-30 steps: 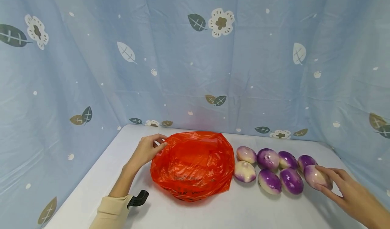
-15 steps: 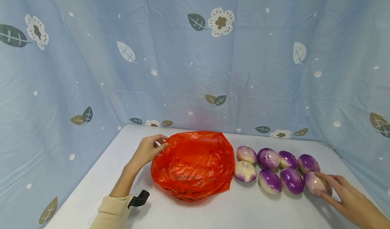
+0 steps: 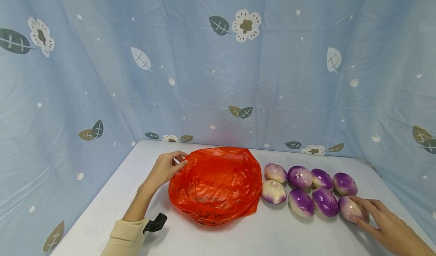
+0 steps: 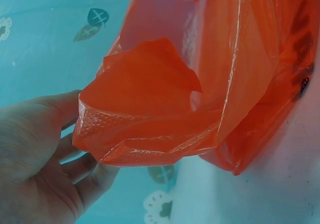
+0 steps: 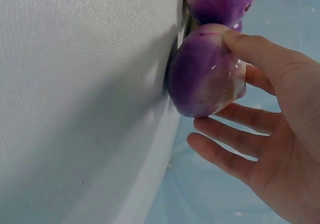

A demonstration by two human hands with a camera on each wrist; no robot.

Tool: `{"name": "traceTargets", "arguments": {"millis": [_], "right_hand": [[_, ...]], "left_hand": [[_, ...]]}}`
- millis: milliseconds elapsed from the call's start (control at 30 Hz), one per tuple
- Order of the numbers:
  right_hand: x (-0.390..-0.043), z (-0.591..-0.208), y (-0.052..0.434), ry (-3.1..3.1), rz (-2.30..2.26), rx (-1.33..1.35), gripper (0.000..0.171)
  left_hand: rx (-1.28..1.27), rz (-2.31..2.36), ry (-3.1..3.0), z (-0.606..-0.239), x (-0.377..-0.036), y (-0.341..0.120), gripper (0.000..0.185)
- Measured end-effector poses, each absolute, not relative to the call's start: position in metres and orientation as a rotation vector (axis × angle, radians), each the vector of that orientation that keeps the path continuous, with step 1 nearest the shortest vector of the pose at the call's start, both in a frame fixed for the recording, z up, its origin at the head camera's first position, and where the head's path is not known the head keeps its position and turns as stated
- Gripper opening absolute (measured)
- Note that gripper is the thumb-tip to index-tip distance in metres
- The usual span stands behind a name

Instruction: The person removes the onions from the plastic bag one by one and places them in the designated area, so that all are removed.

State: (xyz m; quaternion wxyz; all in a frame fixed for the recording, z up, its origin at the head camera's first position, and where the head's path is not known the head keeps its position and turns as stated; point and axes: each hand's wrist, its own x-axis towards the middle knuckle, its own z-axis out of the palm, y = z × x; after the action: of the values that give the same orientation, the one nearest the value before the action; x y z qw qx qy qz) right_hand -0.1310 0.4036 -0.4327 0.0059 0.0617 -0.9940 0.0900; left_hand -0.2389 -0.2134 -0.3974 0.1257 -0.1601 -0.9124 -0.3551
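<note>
An orange plastic bag [image 3: 216, 184] lies open on the white table [image 3: 272, 235]. My left hand [image 3: 165, 168] pinches its left rim; in the left wrist view the thumb and fingers [image 4: 40, 154] clamp the crinkled bag edge [image 4: 145, 109]. Right of the bag, several purple-and-white turnips [image 3: 299, 177] lie in two rows. My right hand [image 3: 366, 212] grips the rightmost turnip [image 3: 348, 208] of the near row as it rests on the table. In the right wrist view the thumb lies on this turnip [image 5: 205, 74] and the fingers [image 5: 230, 154] spread below it.
A blue curtain [image 3: 218, 78] with leaf and flower prints walls the table at the back and both sides. A black clip [image 3: 154, 222] sits at my left cuff. Bare tabletop lies in front of the bag and turnips.
My right hand has brought its turnip down and toward me, from beside the far row to the table at the end of the near row. The left hand and bag have not moved.
</note>
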Motion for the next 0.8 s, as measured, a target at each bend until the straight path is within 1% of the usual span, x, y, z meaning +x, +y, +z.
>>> {"name": "traceTargets", "arguments": {"millis": [133,300,500,600,667,800], "right_hand": [[-0.13,-0.433,0.403,-3.136,0.268,0.168,0.067],[-0.13,-0.433,0.403,-3.194,0.248,0.104,0.074],[-0.13,-0.434,0.403,-3.21,0.234,0.104,0.08],[-0.131,-0.437,0.402,-3.188,0.237,0.121,0.083],[-0.13,-0.438,0.401,-3.132,0.232,0.158,0.082],[-0.129,-0.436,0.397,-2.901,0.194,0.32,0.083]], "left_hand": [[-0.466,-1.034,-2.661,-0.398,-0.239,-0.213,0.02],[-0.468,-1.046,-2.669,-0.396,-0.24,-0.211,0.021],[-0.493,-0.966,-2.696,-0.389,-0.237,-0.206,0.024],[-0.489,-0.9,-2.709,-0.384,-0.233,-0.204,0.026],[-0.481,-0.861,-2.707,-0.382,-0.232,-0.204,0.027],[-0.456,-0.774,-2.693,-0.378,-0.228,-0.202,0.031]]}}
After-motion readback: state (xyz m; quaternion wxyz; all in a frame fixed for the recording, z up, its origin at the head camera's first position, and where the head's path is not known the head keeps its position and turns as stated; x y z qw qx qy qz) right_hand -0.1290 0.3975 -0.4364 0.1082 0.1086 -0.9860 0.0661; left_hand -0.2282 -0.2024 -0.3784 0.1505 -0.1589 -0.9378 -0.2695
